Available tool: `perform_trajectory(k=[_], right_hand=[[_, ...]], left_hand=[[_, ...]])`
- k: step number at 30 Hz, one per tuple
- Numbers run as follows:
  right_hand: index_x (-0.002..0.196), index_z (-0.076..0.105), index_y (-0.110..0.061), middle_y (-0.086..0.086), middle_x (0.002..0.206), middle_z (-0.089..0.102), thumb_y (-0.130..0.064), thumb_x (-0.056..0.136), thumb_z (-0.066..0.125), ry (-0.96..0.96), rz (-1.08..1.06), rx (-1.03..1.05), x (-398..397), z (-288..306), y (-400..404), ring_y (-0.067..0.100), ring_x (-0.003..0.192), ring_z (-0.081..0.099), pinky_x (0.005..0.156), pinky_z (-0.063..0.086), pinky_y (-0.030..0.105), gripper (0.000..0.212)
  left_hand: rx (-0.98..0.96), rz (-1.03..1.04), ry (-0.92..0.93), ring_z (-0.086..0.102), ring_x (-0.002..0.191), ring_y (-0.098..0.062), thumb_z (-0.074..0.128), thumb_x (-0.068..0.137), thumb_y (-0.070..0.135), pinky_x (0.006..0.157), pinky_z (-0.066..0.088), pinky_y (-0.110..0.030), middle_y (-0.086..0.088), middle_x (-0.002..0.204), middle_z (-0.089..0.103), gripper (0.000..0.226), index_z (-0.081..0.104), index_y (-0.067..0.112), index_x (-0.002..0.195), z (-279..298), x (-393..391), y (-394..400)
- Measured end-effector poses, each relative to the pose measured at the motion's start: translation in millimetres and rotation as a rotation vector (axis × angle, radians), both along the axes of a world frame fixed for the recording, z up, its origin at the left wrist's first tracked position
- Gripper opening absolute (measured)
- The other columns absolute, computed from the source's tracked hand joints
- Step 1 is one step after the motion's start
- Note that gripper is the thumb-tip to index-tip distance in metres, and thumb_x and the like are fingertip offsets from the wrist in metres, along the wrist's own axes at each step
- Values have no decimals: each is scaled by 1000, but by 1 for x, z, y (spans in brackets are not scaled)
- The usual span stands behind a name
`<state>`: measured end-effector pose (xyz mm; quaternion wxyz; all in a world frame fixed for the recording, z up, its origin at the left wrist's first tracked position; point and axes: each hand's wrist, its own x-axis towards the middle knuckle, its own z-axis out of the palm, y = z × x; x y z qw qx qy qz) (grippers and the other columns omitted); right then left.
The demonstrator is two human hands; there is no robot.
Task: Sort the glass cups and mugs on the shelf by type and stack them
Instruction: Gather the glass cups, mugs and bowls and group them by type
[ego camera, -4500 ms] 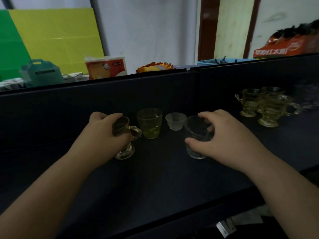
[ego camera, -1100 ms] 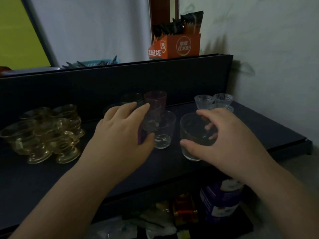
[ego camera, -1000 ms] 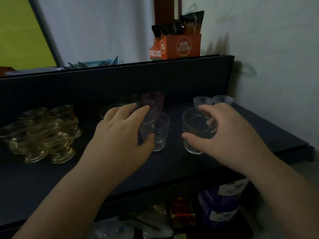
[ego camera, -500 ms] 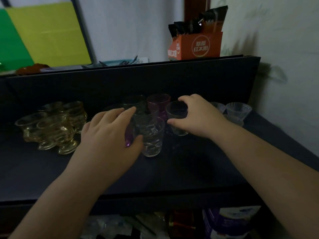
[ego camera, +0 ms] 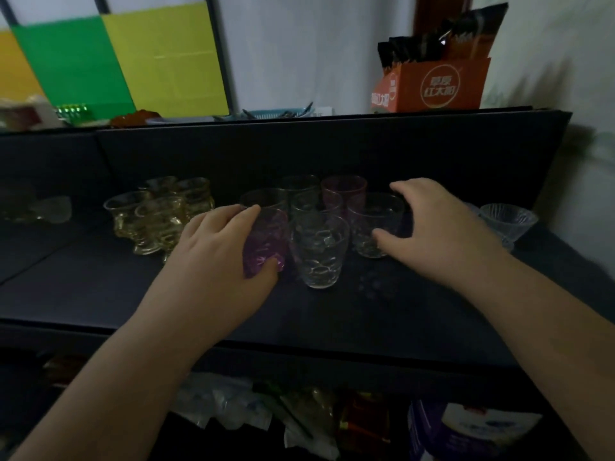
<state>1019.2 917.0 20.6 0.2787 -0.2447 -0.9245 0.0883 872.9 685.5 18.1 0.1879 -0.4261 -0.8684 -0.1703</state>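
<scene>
On the dark shelf stands a cluster of tumblers. My left hand is wrapped around a purple dimpled tumbler at the cluster's front left. A clear dimpled tumbler stands just right of it. Behind are several more clear tumblers and a second purple tumbler. My right hand has its fingers spread beside a clear tumbler that stands on the shelf; only the thumb is at its wall. Amber glass mugs are grouped to the left. Small ribbed clear cups sit at the far right.
The shelf's dark back panel rises right behind the glasses. An orange carton and a blue basket sit on the top ledge. A white wall closes the right side. Packets and a purple container lie below the shelf.
My right hand has come off the rim of the clear tumbler and shifted right, leaving it standing in the cluster. My left hand stays on the purple tumbler. The view has swung slightly left.
</scene>
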Motion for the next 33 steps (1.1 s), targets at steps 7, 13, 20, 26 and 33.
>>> perform_trajectory(k=[7,13,20,26,33], right_hand=[[137,52,-16,-2,125,52,-44,82,67,104,31,161,19,-10,-53,19,119,47,93,32,25,63],[137,53,-18,-5,123,51,-46,80,65,58,144,161,-7,-21,-116,16,115,47,93,38,27,64],[137,52,-19,-7,122,52,-46,82,66,20,232,128,-61,-28,-205,15,114,49,92,38,26,63],[135,55,-20,-10,123,52,-45,81,68,12,274,97,-121,-36,-291,13,114,48,89,37,25,62],[136,53,-25,-14,124,50,-49,81,65,35,276,74,-181,-46,-349,7,117,45,91,35,25,62]], left_hand=[[-48,89,18,20,140,-19,53,84,55,110,23,-33,2,152,33,77,28,24,150,-8,-4,-37],[-29,131,57,25,138,-20,57,85,50,107,24,-30,1,150,37,73,34,20,148,-15,-17,-93],[-61,246,62,26,141,-22,56,84,53,112,26,-37,-4,150,38,76,35,16,147,-28,-56,-203],[-64,315,22,23,143,-22,55,83,56,112,29,-40,-4,151,36,79,33,17,148,-34,-99,-296],[-25,321,-1,25,142,-24,53,81,59,111,32,-46,-5,149,40,79,36,18,147,-41,-158,-361]])
